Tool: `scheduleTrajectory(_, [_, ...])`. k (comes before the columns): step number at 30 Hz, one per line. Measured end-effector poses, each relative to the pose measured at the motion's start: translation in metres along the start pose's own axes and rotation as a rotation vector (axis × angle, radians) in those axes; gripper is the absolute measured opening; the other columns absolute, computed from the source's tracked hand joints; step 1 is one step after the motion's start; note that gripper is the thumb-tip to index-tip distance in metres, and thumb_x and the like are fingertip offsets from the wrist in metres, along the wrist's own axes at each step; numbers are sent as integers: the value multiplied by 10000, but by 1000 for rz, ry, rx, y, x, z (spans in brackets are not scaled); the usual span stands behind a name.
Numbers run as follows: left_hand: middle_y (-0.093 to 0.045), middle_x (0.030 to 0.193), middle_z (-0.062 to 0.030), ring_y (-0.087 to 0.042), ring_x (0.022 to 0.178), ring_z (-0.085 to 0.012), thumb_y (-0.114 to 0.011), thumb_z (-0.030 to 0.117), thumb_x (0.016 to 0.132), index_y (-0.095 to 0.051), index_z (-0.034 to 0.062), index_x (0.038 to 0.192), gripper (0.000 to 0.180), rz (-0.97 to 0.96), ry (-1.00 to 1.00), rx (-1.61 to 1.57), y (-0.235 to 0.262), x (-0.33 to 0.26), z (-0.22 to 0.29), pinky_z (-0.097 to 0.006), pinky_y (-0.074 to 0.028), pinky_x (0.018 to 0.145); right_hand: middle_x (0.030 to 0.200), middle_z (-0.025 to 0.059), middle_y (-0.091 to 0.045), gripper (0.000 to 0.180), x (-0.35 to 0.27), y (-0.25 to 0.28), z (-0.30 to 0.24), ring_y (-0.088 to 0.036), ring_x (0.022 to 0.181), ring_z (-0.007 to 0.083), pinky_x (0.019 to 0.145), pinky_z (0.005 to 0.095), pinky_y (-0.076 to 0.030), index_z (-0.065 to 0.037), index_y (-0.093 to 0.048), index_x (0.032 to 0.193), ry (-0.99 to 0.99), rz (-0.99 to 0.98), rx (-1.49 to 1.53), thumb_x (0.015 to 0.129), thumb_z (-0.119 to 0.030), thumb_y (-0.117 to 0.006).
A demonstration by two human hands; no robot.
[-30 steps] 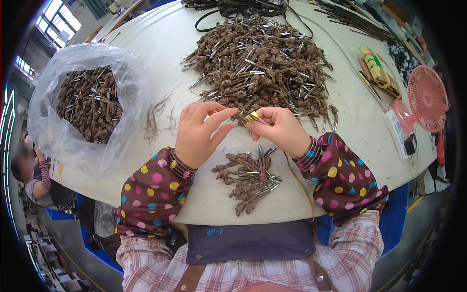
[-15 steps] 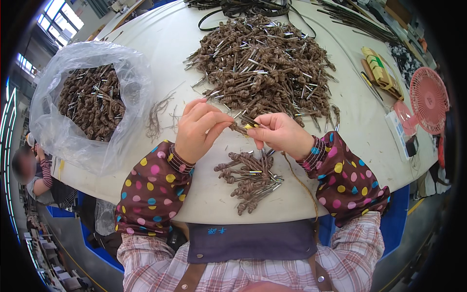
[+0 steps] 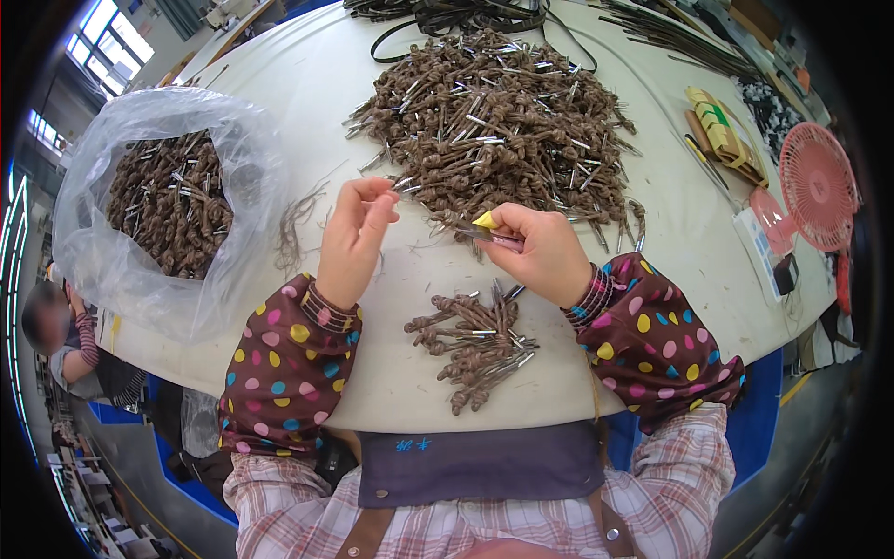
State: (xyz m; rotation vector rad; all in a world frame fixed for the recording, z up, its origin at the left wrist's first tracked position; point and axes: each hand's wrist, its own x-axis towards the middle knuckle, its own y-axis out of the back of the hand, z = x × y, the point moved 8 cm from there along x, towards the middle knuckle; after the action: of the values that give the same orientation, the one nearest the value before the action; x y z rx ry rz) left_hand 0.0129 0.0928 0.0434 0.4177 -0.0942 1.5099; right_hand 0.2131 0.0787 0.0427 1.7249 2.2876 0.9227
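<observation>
My right hand [image 3: 540, 253] is closed around a small pair of thread snips [image 3: 503, 240] with a yellow part on top and metal blades pointing left. My left hand [image 3: 354, 242] is raised beside the pile's left edge, fingers loosely curled and thumb apart, with nothing visible in it. Just beyond both hands rises a large heap of brown knotted cords [image 3: 494, 130] with silver metal tips. Closer to me, between my forearms, lies a small group of similar knotted cords [image 3: 475, 349], their tips mostly pointing right.
A clear plastic bag [image 3: 79, 224] of knotted cords stands at left, with loose thread scraps [image 3: 293, 228] beside it. Black straps [image 3: 484, 19] lie at the far edge. On the right are a pink fan [image 3: 819, 175] and a yellow-wrapped bundle [image 3: 724, 130]. A person [image 3: 70, 326] sits far left.
My hands have moved apart. The knotted cord that was between them is no longer in my left fingers, which have loosened. My right hand still holds the snips.
</observation>
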Motion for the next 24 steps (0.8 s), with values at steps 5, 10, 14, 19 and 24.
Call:
scheduleTrajectory(5, [-629, 874, -46, -603, 831, -170, -672, 120, 811, -582, 73, 1066, 274, -134, -334, 526, -32, -16, 38, -366, -453, 877, 636, 61, -569, 191, -1, 0, -5, -503, 566, 76, 537, 242, -428, 4, -612, 880, 67, 44, -48, 783, -138, -696])
scheduleTrajectory(10, [-631, 831, -6, -592, 776, -200, -699, 75, 762, -643, 125, 973, 224, -36, -636, 773, -33, -19, 50, -421, -418, 947, 679, 17, -604, 142, 0, -18, 17, -567, 619, 53, 554, 217, -440, 16, -611, 898, -148, -136, 229, 841, -109, -646])
scheduleTrajectory(14, [-633, 834, -8, -585, 765, -193, -686, 60, 770, -641, 116, 929, 175, -24, -698, 823, -33, -21, 53, -428, -414, 961, 667, 44, -618, 191, -2, -24, 17, -593, 614, 93, 584, 257, -465, 16, -611, 876, -208, -167, 417, 840, -169, -638])
scheduleTrajectory(19, [-626, 804, -41, -612, 767, -253, -666, 34, 782, -584, 68, 853, 114, -45, -515, 556, -29, -14, 41, -436, -473, 901, 682, 35, -620, 180, -4, -30, 16, -590, 631, 77, 601, 238, -462, 21, -606, 890, -189, -214, 385, 854, -154, -625])
scheduleTrajectory(24, [-620, 791, -58, -618, 752, -275, -650, 4, 784, -557, 42, 858, 125, -75, -542, 568, -30, -16, 42, -432, -493, 883, 720, 61, -629, 245, -4, -30, 12, -627, 671, 141, 617, 266, -478, 9, -607, 902, -43, -174, 274, 851, -228, -642])
